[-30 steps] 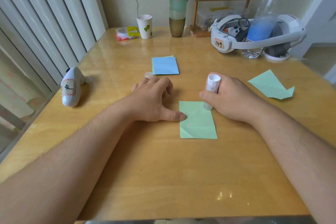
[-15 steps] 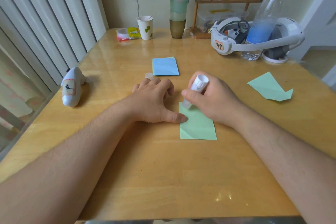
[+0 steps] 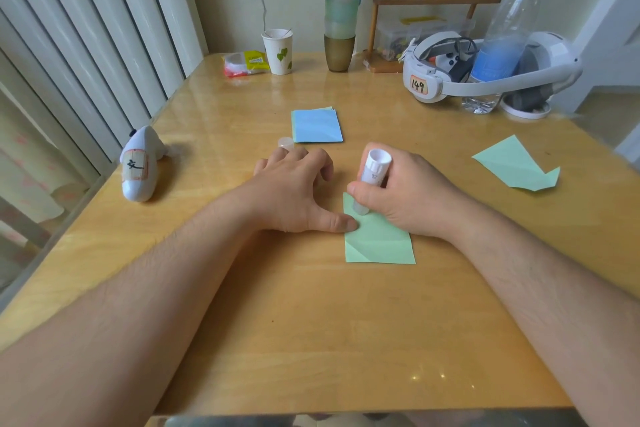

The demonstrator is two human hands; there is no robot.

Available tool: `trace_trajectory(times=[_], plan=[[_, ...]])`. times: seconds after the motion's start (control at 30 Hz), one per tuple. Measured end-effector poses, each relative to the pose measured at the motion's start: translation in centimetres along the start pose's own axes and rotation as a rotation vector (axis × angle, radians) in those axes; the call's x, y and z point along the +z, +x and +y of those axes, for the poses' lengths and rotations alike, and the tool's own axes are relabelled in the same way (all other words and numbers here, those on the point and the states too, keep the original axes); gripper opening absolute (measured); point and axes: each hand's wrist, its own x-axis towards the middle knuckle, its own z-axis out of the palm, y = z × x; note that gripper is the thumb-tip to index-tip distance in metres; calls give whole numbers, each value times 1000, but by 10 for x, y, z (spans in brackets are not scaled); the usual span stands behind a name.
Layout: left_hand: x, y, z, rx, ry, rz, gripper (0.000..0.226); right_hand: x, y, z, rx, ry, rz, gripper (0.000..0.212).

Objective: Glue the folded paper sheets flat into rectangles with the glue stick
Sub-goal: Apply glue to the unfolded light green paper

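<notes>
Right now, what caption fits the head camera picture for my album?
Right hand rubs glue stick on green paper, left thumb pinning it.

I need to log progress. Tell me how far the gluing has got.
Done, it seems: a small stack of flat rectangles, blue on top, lies beyond the hands. In hand: the right hand grips the glue stick, tip down on the green folded sheet, while the left hand steadies its edge with the thumb. Left: another green folded sheet, not yet rectangular, lies at the right.
</notes>
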Motion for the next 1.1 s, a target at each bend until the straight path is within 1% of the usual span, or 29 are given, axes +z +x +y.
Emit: trace_trajectory(times=[0.27, 0.6, 0.73, 0.83, 0.9, 0.97, 1.03, 1.1], plan=[[-2, -2, -2, 13, -11, -26, 75, -23, -11, 19, -2, 55, -51, 23], [0, -4, -4, 17, 1, -25, 77, -29, -11, 22, 32, 5, -40, 21], [0, -5, -4, 17, 4, -28, 77, -31, -13, 22, 15, -38, -32, 21], [0, -5, -4, 17, 6, -28, 77, -29, -13, 23, -4, -74, 26, 22], [0, -5, -4, 14, 4, -31, 78, -28, -11, 24, -15, 2, 114, 25], [0, -4, -4, 16, 5, -31, 78, -25, -9, 23, -46, 137, 177, 25], [1, -4, -4, 20, 6, -30, 77, -18, -6, 19, -76, 218, 189, 25], [1, -4, -3, 23, 14, -24, 77, -8, -4, 13, -80, 227, 154, 24]])
